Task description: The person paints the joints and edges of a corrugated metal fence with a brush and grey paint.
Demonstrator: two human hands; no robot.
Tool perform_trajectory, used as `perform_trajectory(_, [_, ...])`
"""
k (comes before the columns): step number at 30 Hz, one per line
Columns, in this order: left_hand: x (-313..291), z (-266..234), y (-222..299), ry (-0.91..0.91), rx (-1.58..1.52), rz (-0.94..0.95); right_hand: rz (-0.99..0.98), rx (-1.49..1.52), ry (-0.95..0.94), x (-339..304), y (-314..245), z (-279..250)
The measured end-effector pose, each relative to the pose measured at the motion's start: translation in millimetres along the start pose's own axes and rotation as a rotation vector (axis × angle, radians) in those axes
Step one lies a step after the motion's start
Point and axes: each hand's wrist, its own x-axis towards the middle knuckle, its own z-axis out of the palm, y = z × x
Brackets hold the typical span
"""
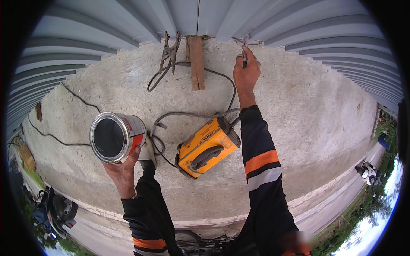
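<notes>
Nearest the eye, the left grip [121,175] is closed around an open metal paint can [136,126], holding it above the concrete floor [307,111] on the person's left. The can is rigid and, with dark grey paint inside, probably weighty at the wrist; tilting it could make the contents shift. Its rim looks smeared and likely slippery, so the better hold is around the body, palm low on the wall, much as the hand has it.

Below, between the forearms, a yellow portable welding machine [209,147] sits on the floor; its black top handle is the natural place to lift what looks like a dense box.

Farther off, the right grip [247,70] pinches a slim paintbrush [246,41] near the foot of the corrugated metal wall [239,21]. The brush should be light, its handle stiff and its tip soft, best held in the fingertips behind the bristles. Whether the tip touches metal, I cannot tell.
</notes>
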Motion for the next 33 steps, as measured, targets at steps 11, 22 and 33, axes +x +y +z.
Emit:
perform_trajectory(11, [5.7, 2.3, 5.5, -0.015, 0.007, 0.008, -0.018, 0.048, 0.052, -2.2, -3.7, -7.1])
perform_trajectory(22, [8.4, -1.9, 5.4, -0.047, 0.036, 0.032, -0.155, 0.029, 0.112, 14.4, -40.3, -44.4])
perform_trajectory(33, [7.5, 0.6, 7.6, 0.015, -0.006, 0.047, -0.194, -0.020, 0.112, 34.5, -52.9, -57.0])
